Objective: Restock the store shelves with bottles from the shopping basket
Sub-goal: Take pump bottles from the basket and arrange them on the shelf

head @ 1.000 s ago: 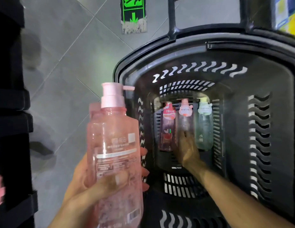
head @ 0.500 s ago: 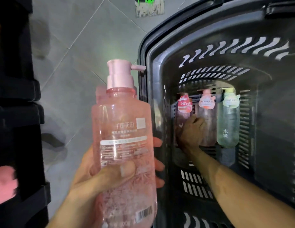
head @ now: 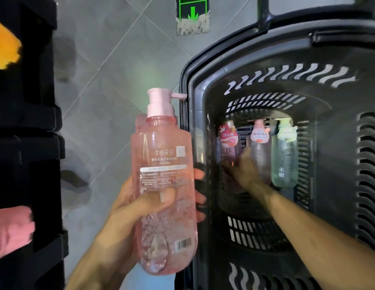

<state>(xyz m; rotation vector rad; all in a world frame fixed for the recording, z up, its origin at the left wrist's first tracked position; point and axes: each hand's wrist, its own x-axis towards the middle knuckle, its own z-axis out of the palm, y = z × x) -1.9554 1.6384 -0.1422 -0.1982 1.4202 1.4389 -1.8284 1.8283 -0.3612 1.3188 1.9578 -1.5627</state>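
My left hand (head: 136, 206) holds a tall pink pump bottle (head: 163, 164) upright, just left of the black shopping basket (head: 266, 59). My right hand (head: 243, 170) reaches deep into the basket, and its fingers wrap the lower part of a dark pink LUX bottle (head: 227, 147) at the left of the row. Beside it lie a clear pink pump bottle (head: 260, 155) and a pale green pump bottle (head: 285, 164). My hand hides the lower part of the LUX bottle.
Dark store shelves (head: 25, 101) run down the left edge, with a yellow item (head: 4, 49) and a pink item (head: 10, 231) on them. Grey floor tiles lie between shelves and basket, with a green arrow sign (head: 192, 15) on the floor.
My right hand has shifted left from the middle bottle onto the LUX bottle and closed around it. The view has moved closer to the basket; my left hand still holds the pink bottle.
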